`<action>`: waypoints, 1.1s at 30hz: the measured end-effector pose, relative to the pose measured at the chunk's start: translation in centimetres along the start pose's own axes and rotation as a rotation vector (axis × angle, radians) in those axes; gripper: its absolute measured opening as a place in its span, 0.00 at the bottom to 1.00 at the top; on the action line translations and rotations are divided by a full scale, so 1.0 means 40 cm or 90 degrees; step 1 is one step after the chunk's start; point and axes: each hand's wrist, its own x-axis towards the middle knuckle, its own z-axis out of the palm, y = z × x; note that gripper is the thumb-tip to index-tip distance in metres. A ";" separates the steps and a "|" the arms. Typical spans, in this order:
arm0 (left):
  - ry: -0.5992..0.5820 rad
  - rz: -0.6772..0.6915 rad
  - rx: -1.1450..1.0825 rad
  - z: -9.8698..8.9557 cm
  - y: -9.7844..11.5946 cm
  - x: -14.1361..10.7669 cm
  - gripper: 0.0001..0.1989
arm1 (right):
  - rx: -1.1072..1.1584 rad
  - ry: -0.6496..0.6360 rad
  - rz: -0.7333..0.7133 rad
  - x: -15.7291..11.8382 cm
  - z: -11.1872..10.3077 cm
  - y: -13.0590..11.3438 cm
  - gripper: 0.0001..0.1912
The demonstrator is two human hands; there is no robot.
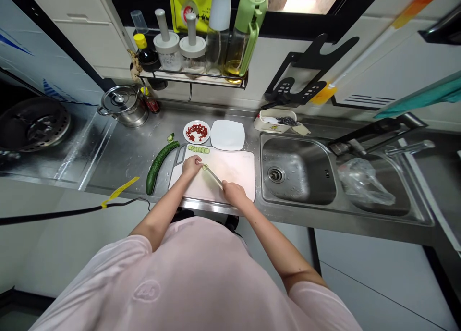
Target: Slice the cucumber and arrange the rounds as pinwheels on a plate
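My right hand is closed round the handle of a kitchen knife, its blade pointing up and left across the white cutting board. A pale green cucumber slice is at the blade's far end. Right beside that slice is my left hand, its fingers drawn together in a pinch; what lies between them is too small to make out. A row of overlapping cucumber slices lies along the board's top edge. Left of the board rests a long dark green cucumber, with a cut cucumber end above it.
Behind the board stand a plate of chopped red pieces and a white square plate. The sink is to the right, holding a plastic bag in its right basin. A lidded pot stands back left, under a condiment shelf.
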 end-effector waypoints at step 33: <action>-0.002 -0.006 -0.006 -0.002 -0.003 0.003 0.09 | -0.012 -0.004 0.010 0.013 -0.015 -0.021 0.16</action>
